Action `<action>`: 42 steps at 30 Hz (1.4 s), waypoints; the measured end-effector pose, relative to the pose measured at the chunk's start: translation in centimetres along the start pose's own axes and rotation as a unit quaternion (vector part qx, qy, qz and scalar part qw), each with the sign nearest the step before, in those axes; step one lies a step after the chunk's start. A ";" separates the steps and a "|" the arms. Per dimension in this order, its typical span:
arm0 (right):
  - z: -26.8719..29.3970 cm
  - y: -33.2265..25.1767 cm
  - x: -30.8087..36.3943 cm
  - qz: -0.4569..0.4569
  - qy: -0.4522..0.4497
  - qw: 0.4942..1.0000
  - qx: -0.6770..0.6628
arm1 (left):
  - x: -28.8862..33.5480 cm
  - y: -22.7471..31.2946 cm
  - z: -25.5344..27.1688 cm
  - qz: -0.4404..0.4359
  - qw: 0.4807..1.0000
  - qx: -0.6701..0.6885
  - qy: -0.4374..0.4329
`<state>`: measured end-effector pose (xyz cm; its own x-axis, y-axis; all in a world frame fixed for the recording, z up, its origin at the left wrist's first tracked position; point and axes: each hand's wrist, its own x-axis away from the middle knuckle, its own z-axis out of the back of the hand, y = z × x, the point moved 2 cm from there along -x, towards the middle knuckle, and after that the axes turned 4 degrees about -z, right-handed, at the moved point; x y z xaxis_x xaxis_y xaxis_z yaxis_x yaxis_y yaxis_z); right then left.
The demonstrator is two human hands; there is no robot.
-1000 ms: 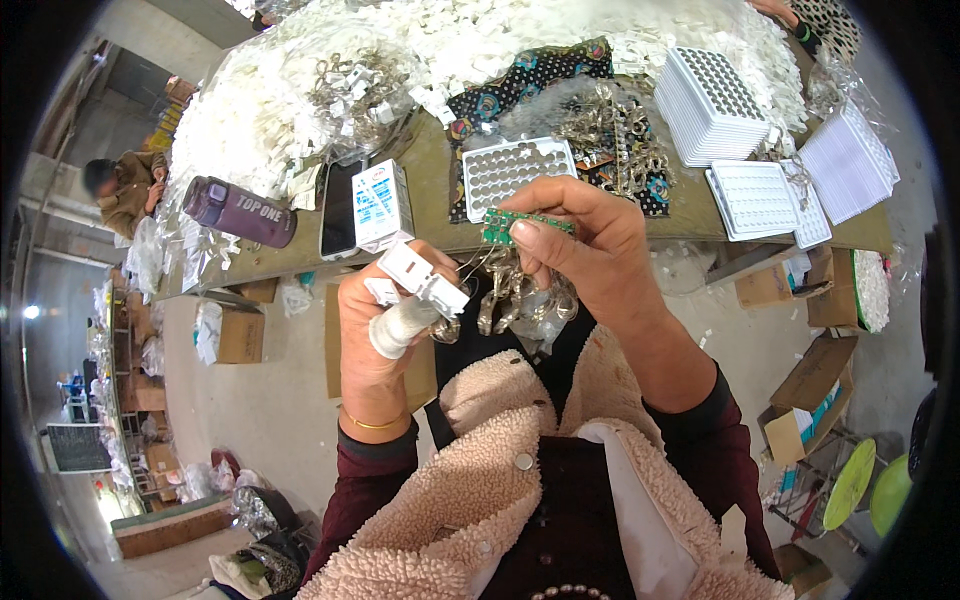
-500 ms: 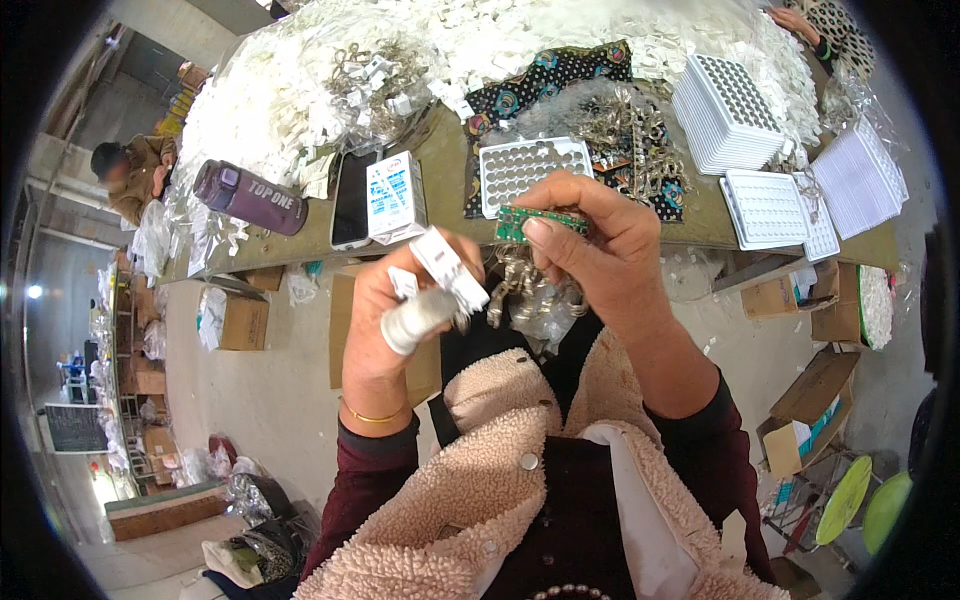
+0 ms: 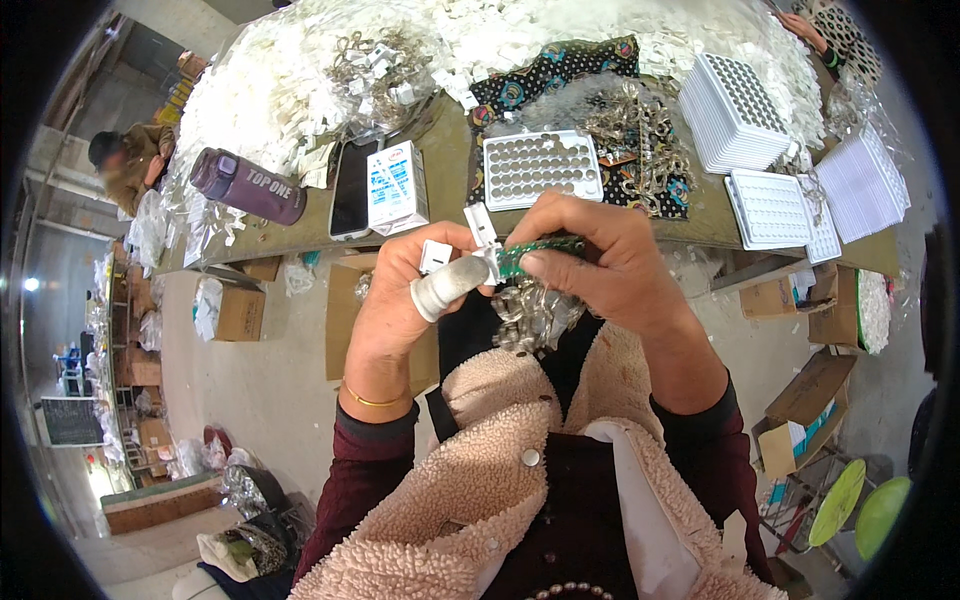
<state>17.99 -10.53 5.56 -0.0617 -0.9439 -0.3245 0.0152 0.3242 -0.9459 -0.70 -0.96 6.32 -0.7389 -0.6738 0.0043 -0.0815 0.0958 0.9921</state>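
Observation:
My left hand is closed on a small white plastic casing, and a second white piece sits between its fingers. A whitish cover wraps the left thumb. My right hand pinches a green circuit board strip between thumb and fingers. The board's left end meets the white casing. Below the board hangs a cluster of silvery metal parts; I cannot tell whether they are joined to it. Just beyond my hands lies a white tray of round silver discs.
A large heap of white pieces covers the far table. Left stand a purple bottle, a phone and a white-and-blue box. Metal parts lie on patterned cloth. Stacked trays rise at right. Other people are at both far sides.
My hands have come together, bringing the white casing against the board's left end. The left thumb has swung toward the board. The metal cluster shows slightly lower.

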 end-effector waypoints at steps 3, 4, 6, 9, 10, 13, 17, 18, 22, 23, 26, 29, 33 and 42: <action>0.0 0.3 0.0 -0.004 -0.005 1.000 0.030 | -0.2 -0.1 -0.3 -0.011 1.000 -0.020 -0.004; 0.0 0.4 0.0 -0.008 -0.008 0.999 0.035 | -0.2 -0.1 -0.4 -0.017 0.999 -0.035 -0.004; 0.1 0.5 0.1 -0.007 -0.009 0.999 0.050 | -0.4 -0.2 -0.4 -0.018 0.998 -0.059 -0.002; 0.2 0.6 0.2 0.020 -0.003 0.997 0.081 | -0.5 -0.5 -0.3 -0.025 0.996 -0.084 -0.004; 0.3 0.7 0.2 0.035 -0.001 0.995 0.090 | -0.6 -0.7 -0.3 -0.044 0.995 -0.092 -0.009; 0.6 0.9 0.1 0.030 -0.017 0.997 0.066 | -0.9 -1.1 -0.1 -0.062 0.992 -0.098 -0.049; 1.1 1.3 0.3 -0.088 -0.056 0.993 -0.048 | -1.1 -1.7 0.4 -0.041 0.992 -0.086 -0.078; 1.1 1.4 0.3 -0.106 -0.059 0.990 -0.070 | -1.1 -1.8 0.4 -0.037 0.993 -0.078 -0.075; 0.7 1.3 0.5 -0.103 -0.012 0.994 -0.043 | -1.2 -2.1 0.2 0.002 0.998 -0.030 -0.051; 0.7 1.2 0.6 -0.108 -0.015 0.993 -0.046 | -1.1 -2.1 0.2 0.016 0.999 -0.014 -0.041; 0.9 0.9 0.7 -0.115 -0.025 0.992 -0.043 | -1.3 -1.9 0.2 0.050 0.996 0.033 -0.067; 1.0 0.9 0.9 -0.122 -0.027 0.991 -0.038 | -1.3 -1.9 0.1 0.064 0.996 0.012 -0.058; 0.5 1.6 0.9 -0.063 0.004 0.998 0.007 | -1.3 -2.5 -0.3 0.017 0.999 -0.024 -0.038; 0.2 3.0 1.1 0.042 0.021 0.994 0.095 | -1.4 -3.0 -0.6 0.018 0.999 -0.049 0.000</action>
<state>18.18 -10.62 2.38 -0.0932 -0.9091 -0.4059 0.2100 0.3806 -0.9006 0.99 -0.71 3.41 -0.7408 -0.6705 0.0393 0.0103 0.0471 0.9988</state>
